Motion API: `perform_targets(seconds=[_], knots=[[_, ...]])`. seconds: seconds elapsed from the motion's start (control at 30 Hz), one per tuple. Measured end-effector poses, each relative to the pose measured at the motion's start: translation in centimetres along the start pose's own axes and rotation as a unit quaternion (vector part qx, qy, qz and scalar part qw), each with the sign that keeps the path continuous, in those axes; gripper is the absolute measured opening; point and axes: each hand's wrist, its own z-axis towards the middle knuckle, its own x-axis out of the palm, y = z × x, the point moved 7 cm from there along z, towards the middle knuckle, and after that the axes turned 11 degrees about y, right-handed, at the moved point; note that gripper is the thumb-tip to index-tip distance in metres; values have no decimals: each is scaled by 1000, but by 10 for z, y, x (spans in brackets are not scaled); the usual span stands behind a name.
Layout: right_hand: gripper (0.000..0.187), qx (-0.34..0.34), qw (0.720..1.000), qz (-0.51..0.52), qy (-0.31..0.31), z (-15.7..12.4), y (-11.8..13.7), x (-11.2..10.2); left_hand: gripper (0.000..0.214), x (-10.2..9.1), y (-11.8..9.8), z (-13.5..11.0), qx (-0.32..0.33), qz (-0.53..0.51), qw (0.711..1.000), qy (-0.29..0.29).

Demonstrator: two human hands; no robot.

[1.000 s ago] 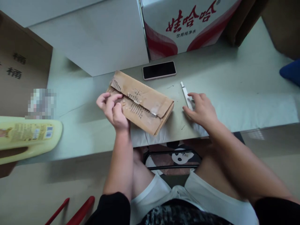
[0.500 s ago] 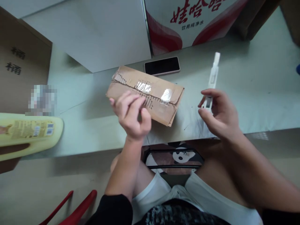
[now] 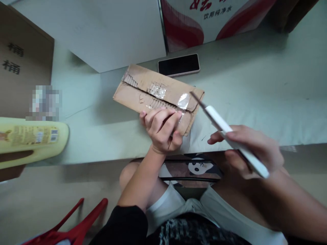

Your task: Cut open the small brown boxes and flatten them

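A flat brown cardboard parcel [image 3: 155, 93] with torn clear tape along its seam lies on the pale table [image 3: 255, 102]. My left hand [image 3: 160, 131] curls around the parcel's near edge, fingers closed on it. My right hand [image 3: 251, 151] grips a white utility knife [image 3: 230, 134]. The knife's thin blade is out, and its tip points at the parcel's right end by the taped seam.
A black phone [image 3: 178, 64] lies just behind the parcel. A red-and-white carton [image 3: 204, 20] and a white box [image 3: 102, 30] stand at the back, a brown carton [image 3: 22, 71] at the left. A yellow bottle [image 3: 30, 139] lies at the left edge. A red chair [image 3: 76, 224] is below.
My right hand picked the knife up off the table, turned it and brought its blade toward the parcel's right end. My left hand moved from the parcel's left end to its near edge.
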Motion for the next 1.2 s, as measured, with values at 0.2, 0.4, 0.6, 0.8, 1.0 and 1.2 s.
perform_targets(seconds=[0.2, 0.4, 0.6, 0.8, 1.0, 1.2], knots=[[14, -30, 999, -31, 24, 11, 15, 4, 43, -1, 1, -1, 10, -48, 999, -17], [25, -5, 997, -81, -8, 12, 17, 12, 44, -1, -2, 0, 19, -7, 1000, -13], [25, 28, 996, -84, -16, 19, 17, 9, 38, -2, -3, 1, 24, 10, 999, -39], [25, 52, 996, -72, -15, 20, 15, 9, 30, -2, -2, 2, 40, 5, 998, -44], [23, 68, 994, -79, -22, 23, 9, 16, 29, -2, -2, 2, 38, -15, 998, -50], [23, 52, 997, -44, -24, 19, 6, 14, 33, 0, -2, 1, 25, 9, 999, -37]])
